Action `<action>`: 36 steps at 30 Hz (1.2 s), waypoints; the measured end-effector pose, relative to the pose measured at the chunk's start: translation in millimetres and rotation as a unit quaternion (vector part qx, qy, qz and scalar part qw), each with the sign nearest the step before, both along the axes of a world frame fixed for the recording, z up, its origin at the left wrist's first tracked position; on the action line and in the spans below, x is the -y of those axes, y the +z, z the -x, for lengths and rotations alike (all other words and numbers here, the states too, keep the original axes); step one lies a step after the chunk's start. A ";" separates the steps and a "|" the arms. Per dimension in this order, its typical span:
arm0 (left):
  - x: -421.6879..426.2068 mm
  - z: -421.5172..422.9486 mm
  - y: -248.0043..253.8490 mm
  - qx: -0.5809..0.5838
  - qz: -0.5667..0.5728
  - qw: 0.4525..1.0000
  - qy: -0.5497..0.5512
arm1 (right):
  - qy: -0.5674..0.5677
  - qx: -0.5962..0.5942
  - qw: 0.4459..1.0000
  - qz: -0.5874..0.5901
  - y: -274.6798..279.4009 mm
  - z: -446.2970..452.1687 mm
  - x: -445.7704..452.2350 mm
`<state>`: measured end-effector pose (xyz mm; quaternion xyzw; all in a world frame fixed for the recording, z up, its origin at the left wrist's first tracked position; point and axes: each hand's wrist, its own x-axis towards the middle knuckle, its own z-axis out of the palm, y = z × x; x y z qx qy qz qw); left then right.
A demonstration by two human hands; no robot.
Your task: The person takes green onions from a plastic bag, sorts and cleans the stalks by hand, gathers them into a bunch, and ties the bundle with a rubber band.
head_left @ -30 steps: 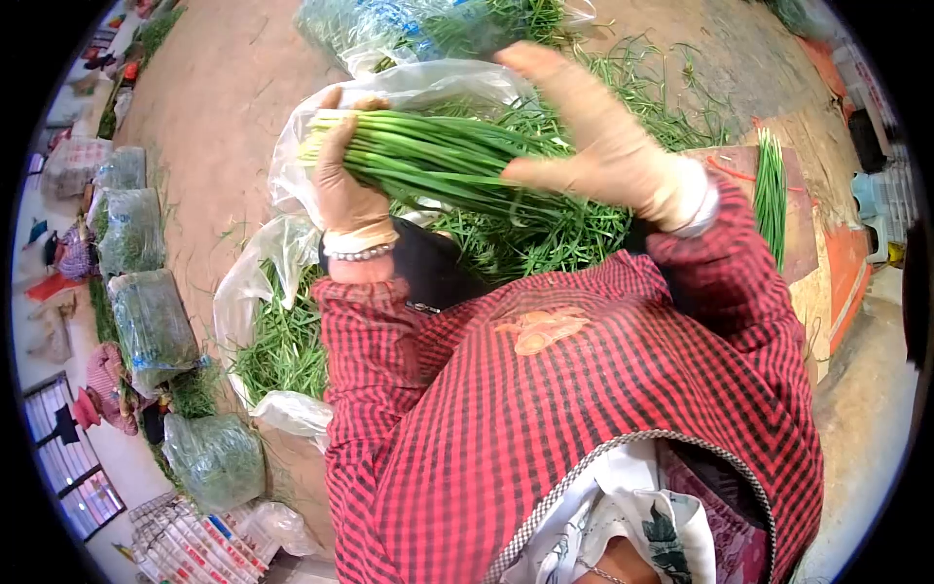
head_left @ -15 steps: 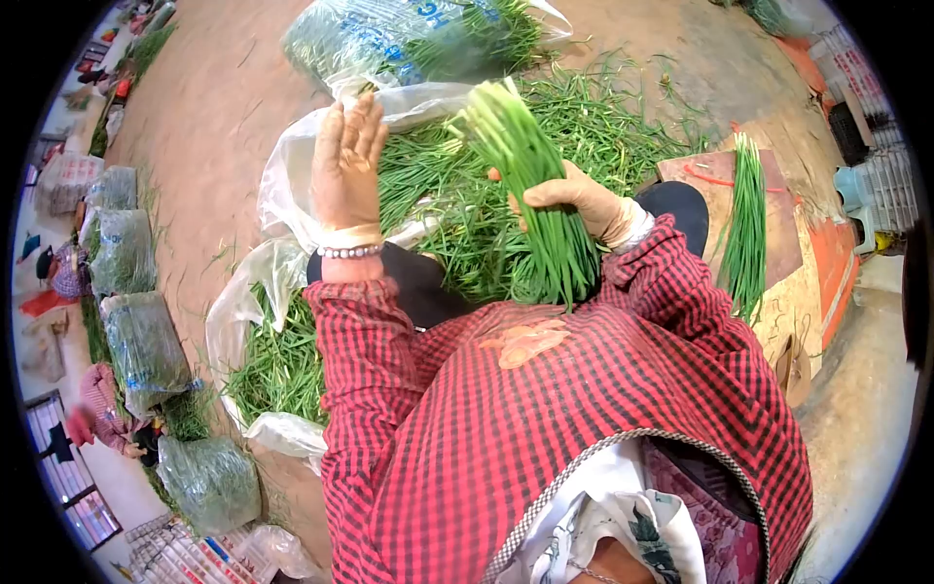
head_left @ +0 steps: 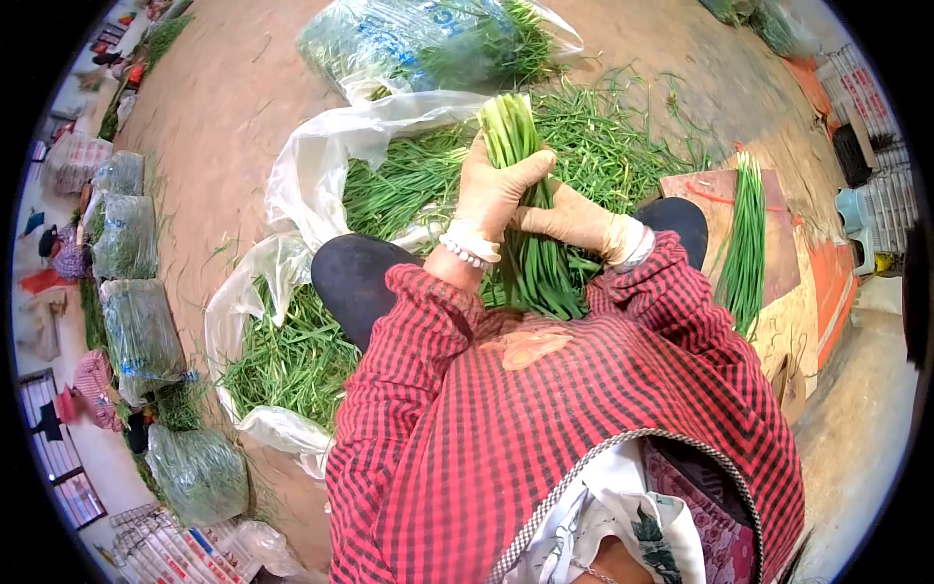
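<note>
My left hand [head_left: 489, 193], in a thin pale glove with a beaded bracelet at the wrist, is wrapped round the upper part of a bunch of garlic chives [head_left: 511, 127]. Just below it, my right hand [head_left: 574, 216], gloved too, grips the same bunch. The pale cut ends point up and away from me, and the green leaves hang down against my checked clothing. Loose chives [head_left: 409, 185] lie beneath and around the hands on an opened clear plastic bag [head_left: 309, 175]. Some of my right fingers are hidden behind the bunch.
At my right, another chive bunch [head_left: 745, 238] lies across a board [head_left: 696, 200]. A filled plastic bag [head_left: 389, 44] lies ahead. Along the left stand several packed bags [head_left: 141, 331], with a person in a pink top [head_left: 97, 389] among them. Crates [head_left: 866, 88] are at far right.
My left hand, open and raised apart on the left, has moved right and closed round the bunch. The bunch is now more upright, with my right hand still on it.
</note>
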<state>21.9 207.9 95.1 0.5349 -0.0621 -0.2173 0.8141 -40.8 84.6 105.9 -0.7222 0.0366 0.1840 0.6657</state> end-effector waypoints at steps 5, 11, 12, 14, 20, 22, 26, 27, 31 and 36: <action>-4.8 -4.6 2.1 0.177 -0.168 0.968 0.052 | -0.054 0.191 0.970 0.143 31.5 -17.4 50.7; 9.4 5.6 15.3 0.318 -0.445 0.836 0.040 | -0.053 0.484 0.722 0.491 90.6 -25.0 21.4; 10.9 6.6 15.9 0.321 -0.444 0.836 0.037 | -0.057 0.483 0.722 0.493 88.8 -26.2 21.2; 11.6 9.9 17.2 0.334 -0.443 0.831 0.040 | 0.012 0.414 0.723 0.553 80.5 -30.4 24.0; 6.9 9.9 7.6 0.338 -0.422 0.841 0.014 | -0.143 0.287 0.946 0.046 73.4 -40.2 68.8; 5.9 -3.7 -3.8 0.246 -0.256 0.935 -0.003 | -0.206 0.269 0.937 0.085 68.9 -37.9 96.4; -3.1 -3.0 22.4 0.264 -0.207 0.942 -0.011 | -0.124 0.179 0.976 0.022 18.4 -27.3 40.0; 5.8 -0.6 25.2 0.344 -0.274 0.898 -0.008 | -0.139 0.194 0.971 -0.026 22.7 -23.8 21.3; 24.1 5.5 38.1 0.436 -0.372 0.819 -0.040 | -0.211 0.207 0.936 -0.190 31.9 -20.8 10.1; 20.2 11.5 28.4 0.492 -0.309 0.807 -0.105 | -0.322 0.275 0.889 -0.175 23.2 -16.7 51.0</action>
